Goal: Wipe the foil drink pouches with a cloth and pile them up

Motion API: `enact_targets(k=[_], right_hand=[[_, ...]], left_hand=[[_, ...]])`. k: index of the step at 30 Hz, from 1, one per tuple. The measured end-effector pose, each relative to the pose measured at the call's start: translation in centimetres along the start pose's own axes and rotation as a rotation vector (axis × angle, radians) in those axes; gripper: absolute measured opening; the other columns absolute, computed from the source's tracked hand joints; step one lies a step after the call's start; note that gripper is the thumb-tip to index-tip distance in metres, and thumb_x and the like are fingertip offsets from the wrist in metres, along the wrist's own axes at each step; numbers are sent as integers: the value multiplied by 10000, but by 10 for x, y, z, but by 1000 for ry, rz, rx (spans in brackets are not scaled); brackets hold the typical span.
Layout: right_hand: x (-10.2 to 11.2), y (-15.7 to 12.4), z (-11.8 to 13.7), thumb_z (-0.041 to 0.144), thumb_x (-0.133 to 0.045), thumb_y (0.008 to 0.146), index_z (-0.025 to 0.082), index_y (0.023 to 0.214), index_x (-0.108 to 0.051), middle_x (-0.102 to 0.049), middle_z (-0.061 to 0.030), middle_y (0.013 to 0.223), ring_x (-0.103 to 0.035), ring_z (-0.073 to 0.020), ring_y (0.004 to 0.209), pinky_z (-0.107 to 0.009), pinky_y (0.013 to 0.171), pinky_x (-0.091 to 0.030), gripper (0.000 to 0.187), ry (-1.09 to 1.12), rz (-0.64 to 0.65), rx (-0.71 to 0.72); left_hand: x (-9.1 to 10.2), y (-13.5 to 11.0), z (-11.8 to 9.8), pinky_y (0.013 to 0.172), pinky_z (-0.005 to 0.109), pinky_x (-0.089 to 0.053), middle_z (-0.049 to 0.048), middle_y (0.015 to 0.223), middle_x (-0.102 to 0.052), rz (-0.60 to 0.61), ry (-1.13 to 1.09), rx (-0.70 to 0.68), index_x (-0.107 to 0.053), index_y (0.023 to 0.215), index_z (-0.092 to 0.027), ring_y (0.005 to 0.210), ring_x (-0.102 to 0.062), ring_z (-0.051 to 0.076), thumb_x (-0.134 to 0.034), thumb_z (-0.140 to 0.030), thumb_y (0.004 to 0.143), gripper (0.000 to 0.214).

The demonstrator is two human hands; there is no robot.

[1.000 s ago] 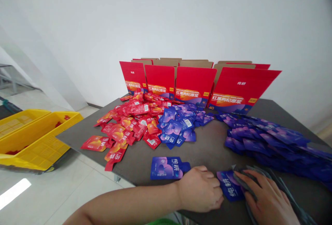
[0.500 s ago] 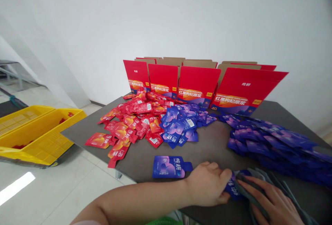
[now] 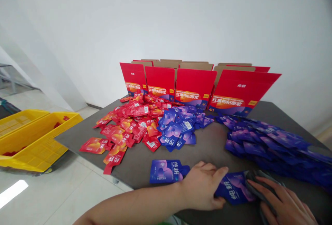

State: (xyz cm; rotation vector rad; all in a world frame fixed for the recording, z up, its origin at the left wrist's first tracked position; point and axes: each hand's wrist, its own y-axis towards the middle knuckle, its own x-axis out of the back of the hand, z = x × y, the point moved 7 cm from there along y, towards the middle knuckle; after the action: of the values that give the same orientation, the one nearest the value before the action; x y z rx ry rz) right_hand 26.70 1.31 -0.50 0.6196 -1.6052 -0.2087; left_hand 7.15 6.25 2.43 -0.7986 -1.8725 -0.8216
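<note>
My left hand (image 3: 203,187) is closed on the narrow spout end of a blue-purple pouch (image 3: 234,188), which lies near the table's front edge. Pressed against the pouch's right end is a dark grey cloth (image 3: 259,187), gripped in my right hand (image 3: 284,197). Just left of my left hand, another blue pouch (image 3: 166,171) lies flat by itself, its spout toward my wrist. A small pile of blue pouches (image 3: 176,128) sits mid-table, touching a heap of red pouches (image 3: 129,121) to its left. To the right spreads a long, larger pile of blue pouches (image 3: 269,142).
Several red printed cartons (image 3: 194,86) stand with tops open in a row along the table's back, near the white wall. Yellow plastic baskets (image 3: 38,149) with some red items inside stand beyond the left edge of the dark table (image 3: 75,135).
My right hand and the cloth have slid right along the pouch, baring more of its printed face. My left hand keeps its grip. The whole view has shifted slightly.
</note>
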Motion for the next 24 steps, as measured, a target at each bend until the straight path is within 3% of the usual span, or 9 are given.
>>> enact_targets(k=[5, 7, 10, 15, 18, 21, 24], right_hand=[[18, 27, 55, 173, -526, 738, 359, 1176, -620, -642, 10, 1177, -589, -191, 1056, -338, 861, -464, 486, 66, -29, 237], [18, 34, 65, 160, -536, 724, 382, 1153, -629, -650, 23, 1159, -586, -187, 1065, -332, 864, -461, 492, 56, -21, 266], [8, 35, 51, 194, -537, 757, 385, 1125, -648, -651, 8, 1160, -585, -212, 1071, -367, 858, -466, 428, 29, 29, 177], [-16, 18, -8, 267, -461, 826, 362, 1161, -645, -633, -33, 1204, -588, -263, 1067, -430, 791, -483, 394, -29, 134, -74], [-21, 11, -28, 270, -436, 837, 348, 1185, -629, -619, -35, 1226, -589, -265, 1066, -430, 759, -488, 406, -34, 166, -145], [-14, 16, -22, 265, -424, 843, 306, 1196, -616, -617, -42, 1227, -590, -252, 1054, -416, 756, -488, 404, -21, 122, -147], [-1, 30, 13, 240, -460, 820, 286, 1202, -605, -622, -42, 1215, -592, -231, 1034, -394, 783, -485, 412, 21, 46, -49]], left_hand=[[2, 2, 2, 1019, 378, -383, 153, 1300, -553, 22, -89, 8, -192, 1463, -105, 1192, -532, 251, -621, -418, 802, 848], [2, 2, 3, 1023, 384, -382, 156, 1306, -550, 27, -106, 15, -160, 1474, -100, 1192, -532, 252, -627, -427, 804, 880], [1, 0, 4, 1034, 384, -376, 147, 1304, -553, 17, -127, 18, -152, 1482, -109, 1178, -540, 250, -643, -443, 799, 905], [-1, -1, 5, 1035, 388, -372, 135, 1309, -547, 19, -124, 29, -169, 1480, -137, 1186, -526, 249, -642, -463, 807, 885], [3, 0, 6, 1025, 382, -380, 131, 1336, -521, 0, -100, 48, -214, 1463, -144, 1203, -499, 252, -660, -479, 797, 869], [6, 2, 8, 1003, 396, -391, 127, 1278, -546, -28, -38, 100, -269, 1436, -141, 1161, -501, 263, -657, -472, 808, 809], [8, 3, 9, 974, 402, -400, 110, 1196, -579, -43, 8, 140, -350, 1375, -144, 1096, -513, 262, -665, -471, 807, 727]])
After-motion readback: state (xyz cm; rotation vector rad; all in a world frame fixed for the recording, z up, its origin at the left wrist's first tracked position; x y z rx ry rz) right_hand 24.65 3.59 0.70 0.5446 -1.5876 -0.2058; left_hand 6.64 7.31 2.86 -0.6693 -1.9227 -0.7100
